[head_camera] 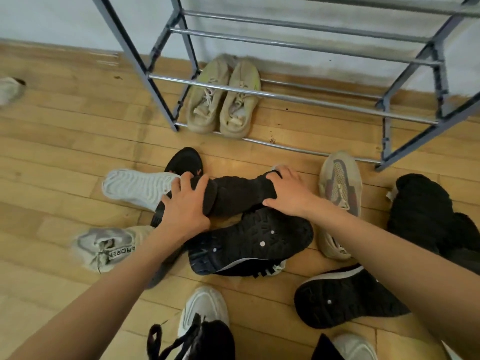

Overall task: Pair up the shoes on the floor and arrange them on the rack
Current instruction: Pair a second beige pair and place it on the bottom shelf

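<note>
Two of your hands rest on one black knit shoe [241,193] lying across the floor pile: your left hand [185,211] wraps its heel end, fingers curled over it, and your right hand [288,193] grips the collar end. Beneath lies a black sneaker [254,240], sole up. Beyond, a beige pair [223,100] sits on the rack [285,96] bottom rails.

Wooden floor [65,152], scattered shoes, beige pair [223,100] inside metal rack [285,97]

Bare room surfaces

A pale yellow-brown wooden plank floor [65,157] meets a scuffed white painted wall [52,19] at the back.
</note>
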The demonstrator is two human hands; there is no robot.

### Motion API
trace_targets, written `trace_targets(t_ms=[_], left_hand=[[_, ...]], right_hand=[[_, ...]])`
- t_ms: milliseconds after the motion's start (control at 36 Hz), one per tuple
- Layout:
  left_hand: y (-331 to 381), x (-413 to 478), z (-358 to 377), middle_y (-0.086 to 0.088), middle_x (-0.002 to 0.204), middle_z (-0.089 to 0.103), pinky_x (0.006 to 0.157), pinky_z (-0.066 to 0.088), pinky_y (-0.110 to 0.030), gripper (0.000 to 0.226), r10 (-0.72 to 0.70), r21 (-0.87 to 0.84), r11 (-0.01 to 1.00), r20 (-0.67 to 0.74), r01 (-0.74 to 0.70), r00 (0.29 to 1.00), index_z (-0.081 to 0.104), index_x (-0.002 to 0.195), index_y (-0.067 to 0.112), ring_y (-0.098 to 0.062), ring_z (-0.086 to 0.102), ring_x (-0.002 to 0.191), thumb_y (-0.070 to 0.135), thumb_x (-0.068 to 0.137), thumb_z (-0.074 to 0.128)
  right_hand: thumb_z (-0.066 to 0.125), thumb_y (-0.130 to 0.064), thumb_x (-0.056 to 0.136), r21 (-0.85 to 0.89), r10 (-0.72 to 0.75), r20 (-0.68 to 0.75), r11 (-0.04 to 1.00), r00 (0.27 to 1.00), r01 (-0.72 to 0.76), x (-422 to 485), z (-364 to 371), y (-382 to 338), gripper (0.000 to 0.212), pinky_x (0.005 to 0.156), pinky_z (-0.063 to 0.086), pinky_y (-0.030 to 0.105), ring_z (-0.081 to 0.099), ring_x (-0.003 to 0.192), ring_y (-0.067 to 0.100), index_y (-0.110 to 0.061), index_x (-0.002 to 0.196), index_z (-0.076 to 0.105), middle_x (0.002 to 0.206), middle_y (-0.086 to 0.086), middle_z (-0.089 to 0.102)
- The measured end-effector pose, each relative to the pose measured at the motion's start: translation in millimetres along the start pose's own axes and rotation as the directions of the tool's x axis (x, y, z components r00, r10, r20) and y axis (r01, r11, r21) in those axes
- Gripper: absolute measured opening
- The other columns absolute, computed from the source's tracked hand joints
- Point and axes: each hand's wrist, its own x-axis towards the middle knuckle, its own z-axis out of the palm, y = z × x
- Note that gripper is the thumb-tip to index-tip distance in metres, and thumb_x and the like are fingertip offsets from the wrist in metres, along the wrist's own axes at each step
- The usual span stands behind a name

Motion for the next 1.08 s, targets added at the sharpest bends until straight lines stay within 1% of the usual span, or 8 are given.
trace_targets(t_ms=[194, 306, 417, 611, 750, 889, 1000, 1083], left_hand=[[-21, 8, -23, -0.004, 0.144, 0.021, 0.103, 0.036, -0.053, 0.107, 0.047, -0.24, 0.97, 0.011, -0.043, 0.999, 0.027, 0.143, 0.033, -0.03, 0.023, 0.133, 0.018, 0.051, 0.08], [-16, 6, -29, -0.005, 0.143, 0.025, 0.101, 0.039, -0.049, 0.106, 0.142, -0.226, 0.965, 0.005, -0.137, 0.99, 0.03, 0.144, 0.028, -0.028, 0.026, 0.132, 0.017, 0.051, 0.079], [-3, 7, -36, -0.005, 0.142, 0.027, 0.103, 0.037, -0.052, 0.105, 0.207, -0.21, 0.954, -0.047, -0.213, 0.977, 0.03, 0.145, 0.025, -0.026, 0.026, 0.132, 0.015, 0.052, 0.079], [14, 8, -33, -0.005, 0.144, 0.032, 0.101, 0.038, -0.054, 0.112, 0.339, -0.187, 0.916, -0.116, -0.356, 0.934, 0.013, 0.149, 0.024, -0.027, 0.029, 0.133, 0.02, 0.057, 0.076], [14, 8, -24, -0.006, 0.147, 0.031, 0.109, 0.032, -0.047, 0.1, 0.366, -0.265, 0.881, -0.146, -0.392, 0.919, 0.022, 0.147, 0.016, -0.026, 0.03, 0.135, 0.022, 0.063, 0.077], [9, 1, -18, -0.004, 0.144, 0.029, 0.099, 0.043, -0.044, 0.093, 0.212, -0.261, 0.936, -0.125, -0.238, 0.969, 0.028, 0.142, 0.019, -0.026, 0.037, 0.128, 0.033, 0.066, 0.079], [10, -4, -12, -0.003, 0.127, 0.051, 0.08, 0.049, -0.037, 0.057, 0.158, -0.051, 0.985, -0.118, -0.165, 0.98, 0.044, 0.132, 0.018, -0.024, 0.056, 0.107, 0.031, 0.08, 0.066], [18, 3, -11, -0.005, 0.11, 0.061, 0.073, 0.049, -0.038, 0.037, 0.176, 0.019, 0.984, -0.168, -0.175, 0.97, 0.052, 0.12, 0.015, -0.026, 0.06, 0.096, 0.027, 0.085, 0.056]], right_hand=[[0.06, -0.037, 0.088, 0.214, -0.08, -0.043, 0.973, 0.996, 0.087, -4, -10, -15, 0.056, 0.107, 0.026, 0.032, 0.027, 0.137, 0.022, -0.021, 0.137, 0.041, 0.147, 0.004, 0.035], [0.061, -0.036, 0.088, 0.681, -0.104, 0.091, 0.732, 0.99, 0.014, -4, -22, -41, 0.051, 0.089, 0.041, 0.019, 0.05, 0.12, 0.011, -0.03, 0.135, 0.043, 0.13, -0.008, 0.053], [0.063, -0.033, 0.088, 0.862, -0.182, 0.187, 0.501, 0.965, -0.073, -2, -28, -60, 0.053, 0.092, 0.052, 0.03, 0.064, 0.105, 0.013, -0.026, 0.136, 0.042, 0.113, -0.005, 0.064], [0.062, -0.01, 0.089, 0.943, -0.103, 0.207, 0.287, 0.973, -0.17, 6, -30, -74, 0.037, 0.093, 0.052, 0.041, 0.061, 0.111, 0.024, -0.008, 0.124, 0.051, 0.119, 0.014, 0.063], [0.059, -0.006, 0.088, 0.973, -0.06, 0.191, 0.14, 0.98, -0.182, 5, -30, -67, 0.023, 0.075, 0.058, 0.031, 0.064, 0.1, 0.019, -0.01, 0.11, 0.062, 0.108, 0.009, 0.067], [0.062, -0.007, 0.086, 0.978, 0.099, 0.207, -0.009, 0.973, -0.207, 8, -37, -57, 0.02, 0.062, 0.059, 0.03, 0.059, 0.1, 0.023, -0.015, 0.104, 0.064, 0.11, 0.009, 0.06], [0.066, -0.008, 0.085, 0.94, 0.315, 0.311, -0.241, 0.897, -0.241, 11, -54, -33, 0.012, 0.045, 0.054, 0.025, 0.06, 0.088, 0.022, -0.007, 0.096, 0.061, 0.1, 0.01, 0.058], [0.065, -0.011, 0.086, 0.9, 0.261, 0.362, -0.35, 0.895, -0.261, 10, -58, -16, 0.023, 0.052, 0.058, 0.029, 0.061, 0.093, 0.024, -0.002, 0.106, 0.059, 0.106, 0.015, 0.058]])
